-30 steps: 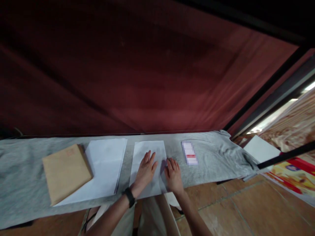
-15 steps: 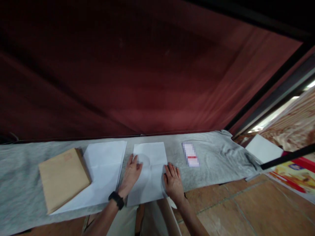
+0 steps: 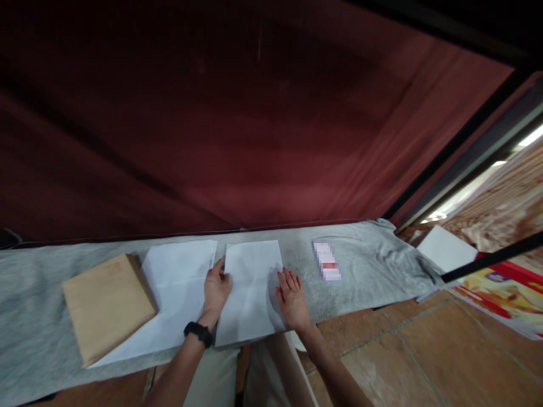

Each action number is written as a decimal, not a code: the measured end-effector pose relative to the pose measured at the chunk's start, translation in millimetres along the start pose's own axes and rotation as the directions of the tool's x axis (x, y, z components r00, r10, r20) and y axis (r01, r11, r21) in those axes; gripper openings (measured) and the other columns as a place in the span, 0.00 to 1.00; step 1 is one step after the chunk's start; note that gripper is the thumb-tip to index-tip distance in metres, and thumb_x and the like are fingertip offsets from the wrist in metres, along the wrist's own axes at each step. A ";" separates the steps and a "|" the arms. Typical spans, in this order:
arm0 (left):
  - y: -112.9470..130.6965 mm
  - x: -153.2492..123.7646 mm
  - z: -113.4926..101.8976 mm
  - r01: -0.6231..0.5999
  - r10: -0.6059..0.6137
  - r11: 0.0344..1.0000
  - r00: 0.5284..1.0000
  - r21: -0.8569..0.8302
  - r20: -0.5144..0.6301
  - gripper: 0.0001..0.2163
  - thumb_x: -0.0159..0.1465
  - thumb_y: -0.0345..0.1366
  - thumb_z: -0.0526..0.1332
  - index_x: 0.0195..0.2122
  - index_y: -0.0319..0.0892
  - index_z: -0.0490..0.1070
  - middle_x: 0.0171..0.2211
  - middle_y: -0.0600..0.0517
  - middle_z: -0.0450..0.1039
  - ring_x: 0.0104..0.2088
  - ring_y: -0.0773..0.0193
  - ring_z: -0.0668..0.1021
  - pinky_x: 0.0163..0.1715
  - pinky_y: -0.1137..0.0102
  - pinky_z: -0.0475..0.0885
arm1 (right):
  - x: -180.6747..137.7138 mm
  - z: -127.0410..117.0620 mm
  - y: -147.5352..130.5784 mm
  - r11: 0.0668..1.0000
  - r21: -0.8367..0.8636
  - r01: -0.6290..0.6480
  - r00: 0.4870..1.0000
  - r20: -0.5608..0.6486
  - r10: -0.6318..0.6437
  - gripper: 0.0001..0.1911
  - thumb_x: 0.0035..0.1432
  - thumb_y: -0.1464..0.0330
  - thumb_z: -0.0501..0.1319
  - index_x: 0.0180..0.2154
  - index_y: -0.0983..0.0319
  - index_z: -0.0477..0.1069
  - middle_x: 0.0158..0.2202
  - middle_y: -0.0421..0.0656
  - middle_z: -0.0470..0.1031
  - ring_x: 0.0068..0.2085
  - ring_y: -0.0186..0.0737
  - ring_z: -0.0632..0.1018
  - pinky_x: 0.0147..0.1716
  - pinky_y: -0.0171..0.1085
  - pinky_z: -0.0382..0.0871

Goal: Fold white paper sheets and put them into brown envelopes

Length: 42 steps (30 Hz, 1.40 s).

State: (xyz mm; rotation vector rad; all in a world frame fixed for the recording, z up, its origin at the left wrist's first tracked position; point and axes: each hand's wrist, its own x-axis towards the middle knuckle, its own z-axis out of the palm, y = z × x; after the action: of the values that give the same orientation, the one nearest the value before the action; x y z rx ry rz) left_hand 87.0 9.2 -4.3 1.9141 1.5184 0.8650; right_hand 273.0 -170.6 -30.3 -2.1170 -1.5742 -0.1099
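A single white sheet of paper [image 3: 251,282] lies flat on the grey cloth [image 3: 42,282] in front of me. My left hand [image 3: 216,289], a black watch on its wrist, rests at the sheet's left edge with fingers curled around that edge. My right hand [image 3: 291,298] lies flat on the sheet's right edge, fingers stretched out and apart. A stack of white paper [image 3: 178,288] sits just left of the sheet, touching my left hand's side. A brown envelope [image 3: 108,302] lies on that stack's left part.
A small white and red packet [image 3: 326,261] lies on the cloth to the right. A dark red curtain [image 3: 237,130] hangs behind the table. At far right are another white sheet [image 3: 445,249], a black bar [image 3: 492,257] and a colourful poster [image 3: 504,297]. Tiled floor [image 3: 416,356] lies below.
My left hand has slid from the middle of the sheet to its left edge. My right hand has stayed at the right edge. The camera view has shifted slightly.
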 end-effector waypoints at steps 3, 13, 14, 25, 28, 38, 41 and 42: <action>-1.0 0.6 0.3 -0.028 0.029 0.997 0.999 0.066 -0.017 0.21 0.60 0.27 0.57 0.54 0.37 0.72 0.38 0.48 0.72 0.34 0.61 0.77 0.46 0.63 0.76 | 5.5 3.3 -9.1 0.999 0.010 0.042 0.999 0.023 -0.043 0.24 0.70 0.68 0.52 0.65 0.61 0.64 0.69 0.47 0.62 0.68 0.48 0.63 0.67 0.52 0.56; 31.2 -26.4 25.4 -0.437 0.404 0.794 0.899 0.423 0.171 0.21 0.70 0.32 0.50 0.62 0.39 0.68 0.66 0.38 0.62 0.65 0.49 0.67 0.63 0.55 0.64 | 1.3 7.0 -16.4 0.995 0.014 0.101 0.991 0.088 -0.102 0.24 0.71 0.65 0.53 0.66 0.58 0.63 0.69 0.47 0.62 0.68 0.48 0.63 0.69 0.53 0.50; 36.9 -25.4 35.2 -0.496 0.438 0.772 0.868 0.398 0.234 0.21 0.71 0.34 0.50 0.64 0.39 0.67 0.68 0.39 0.60 0.67 0.48 0.64 0.64 0.54 0.62 | 2.0 6.0 -17.4 0.995 0.021 0.098 0.991 0.088 -0.100 0.24 0.71 0.65 0.53 0.66 0.58 0.63 0.69 0.47 0.62 0.68 0.49 0.63 0.69 0.53 0.51; 15.0 27.6 57.9 -0.523 0.406 0.712 0.851 0.468 0.332 0.26 0.73 0.46 0.48 0.68 0.40 0.62 0.69 0.42 0.60 0.70 0.49 0.60 0.68 0.52 0.55 | 4.4 3.4 -23.4 0.998 0.058 0.030 0.995 0.098 -0.036 0.23 0.71 0.63 0.54 0.65 0.58 0.65 0.68 0.46 0.64 0.68 0.47 0.64 0.70 0.52 0.48; 9.6 23.3 45.3 -0.497 0.382 0.718 0.867 0.488 0.321 0.25 0.73 0.43 0.48 0.67 0.38 0.63 0.68 0.40 0.61 0.69 0.49 0.61 0.68 0.53 0.55 | 4.2 3.3 -22.5 0.998 0.057 0.027 0.995 0.094 -0.032 0.23 0.70 0.64 0.55 0.64 0.58 0.65 0.68 0.47 0.64 0.68 0.47 0.64 0.70 0.52 0.48; -25.2 -110.8 -13.3 -0.795 0.623 0.534 0.601 0.289 0.501 0.32 0.64 0.50 0.62 0.69 0.52 0.59 0.71 0.47 0.57 0.69 0.47 0.61 0.68 0.46 0.50 | 3.0 4.9 -14.8 0.990 0.121 0.072 0.994 0.075 -0.081 0.23 0.70 0.66 0.54 0.65 0.60 0.64 0.67 0.49 0.65 0.68 0.48 0.64 0.69 0.54 0.51; -27.3 -116.3 -22.5 -0.816 0.641 0.489 0.576 0.307 0.508 0.29 0.66 0.44 0.62 0.68 0.53 0.60 0.70 0.49 0.59 0.69 0.49 0.62 0.68 0.47 0.51 | 2.4 4.8 -8.8 0.979 0.187 0.076 0.994 0.065 -0.090 0.22 0.69 0.71 0.53 0.62 0.61 0.67 0.65 0.50 0.68 0.66 0.46 0.67 0.69 0.54 0.53; -26.8 -114.7 -24.1 -0.821 0.642 0.481 0.569 0.308 0.514 0.28 0.66 0.42 0.61 0.68 0.54 0.60 0.70 0.49 0.60 0.68 0.49 0.63 0.68 0.47 0.52 | 1.6 3.6 -5.1 0.973 0.214 0.089 0.992 0.069 -0.106 0.22 0.68 0.72 0.54 0.61 0.61 0.68 0.64 0.49 0.69 0.66 0.45 0.67 0.69 0.54 0.53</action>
State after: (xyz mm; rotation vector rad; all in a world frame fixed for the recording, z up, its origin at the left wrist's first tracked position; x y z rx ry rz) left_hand 33.8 -96.4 -26.0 3.0622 0.6590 0.3758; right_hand 268.0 -166.6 -31.2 -1.9020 -1.6573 0.1059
